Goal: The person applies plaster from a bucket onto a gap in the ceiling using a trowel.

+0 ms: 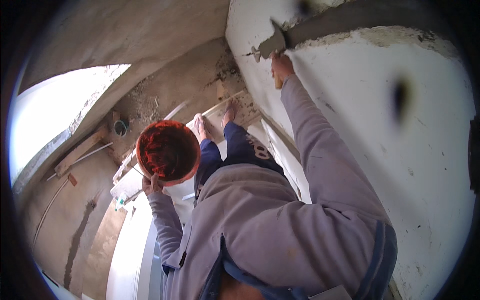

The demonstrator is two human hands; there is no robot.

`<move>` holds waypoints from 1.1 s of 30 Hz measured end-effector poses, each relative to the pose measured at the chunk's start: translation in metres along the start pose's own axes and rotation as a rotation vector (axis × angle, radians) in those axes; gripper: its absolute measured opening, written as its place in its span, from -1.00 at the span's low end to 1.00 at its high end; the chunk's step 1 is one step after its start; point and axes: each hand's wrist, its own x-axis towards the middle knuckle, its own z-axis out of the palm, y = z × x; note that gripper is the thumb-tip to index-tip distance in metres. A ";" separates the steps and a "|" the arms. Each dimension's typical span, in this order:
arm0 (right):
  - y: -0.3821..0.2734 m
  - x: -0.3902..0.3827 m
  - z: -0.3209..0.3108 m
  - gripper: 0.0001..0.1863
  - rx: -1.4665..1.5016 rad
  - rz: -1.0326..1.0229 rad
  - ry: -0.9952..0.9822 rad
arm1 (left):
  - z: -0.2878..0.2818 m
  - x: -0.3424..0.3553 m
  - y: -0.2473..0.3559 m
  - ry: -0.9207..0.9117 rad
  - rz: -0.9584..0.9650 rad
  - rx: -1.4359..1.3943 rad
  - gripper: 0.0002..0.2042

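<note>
Setting: building site, unfinished interior under plastering. Evidence: bare grey cement walls [165, 80]; white plastered wall [400, 150] with a channel of fresh grey mortar [340, 22]; floor [150, 102] strewn with rubble and dust; loose wooden planks [80, 150]; thin pipes [60, 200] run along the raw wall; orange bucket [168, 152] caked inside; trowel [270, 45] at the mortar seam.

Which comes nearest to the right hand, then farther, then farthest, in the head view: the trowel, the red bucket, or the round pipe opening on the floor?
1. Trowel: gripped in the right hand, blade against the white wall.
2. Red bucket: lower left, held up by the left hand.
3. Pipe opening: farther left, down on the floor.
</note>
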 end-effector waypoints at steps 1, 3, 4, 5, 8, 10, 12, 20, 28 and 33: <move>-0.014 -0.003 -0.001 -0.71 0.012 0.219 -0.086 | -0.004 0.008 -0.008 0.004 0.020 0.001 -0.83; -0.018 -0.016 -0.009 -0.65 0.043 0.054 -0.039 | -0.008 0.022 -0.016 -0.032 0.025 -0.013 -0.84; -0.014 -0.027 -0.016 -0.64 0.103 0.039 -0.026 | 0.007 0.016 -0.005 -0.030 0.048 -0.025 -0.85; -0.010 -0.038 -0.022 -0.63 0.164 0.024 -0.011 | 0.014 0.012 0.001 -0.030 0.072 -0.038 -0.85; -0.026 -0.055 -0.038 -0.59 0.200 -0.013 0.071 | 0.000 0.029 -0.011 -0.051 0.047 0.045 -0.85; -0.042 -0.076 -0.053 -0.59 0.317 -0.047 0.120 | 0.009 0.031 -0.013 -0.057 0.086 0.003 -0.85; -0.066 -0.091 -0.072 -0.60 0.459 -0.052 0.095 | 0.020 0.034 -0.004 -0.070 0.060 -0.007 -0.84; -0.149 -0.147 -0.150 -0.68 0.401 -0.423 0.366 | 0.022 0.070 -0.024 -0.123 0.174 -0.109 -0.86; -0.040 -0.105 -0.065 -0.60 0.046 0.043 -0.063 | 0.008 0.060 -0.020 -0.044 0.119 -0.200 -0.82; -0.006 -0.083 -0.057 -0.53 -0.021 0.206 -0.046 | -0.035 0.072 -0.047 -0.058 0.176 -0.144 -0.86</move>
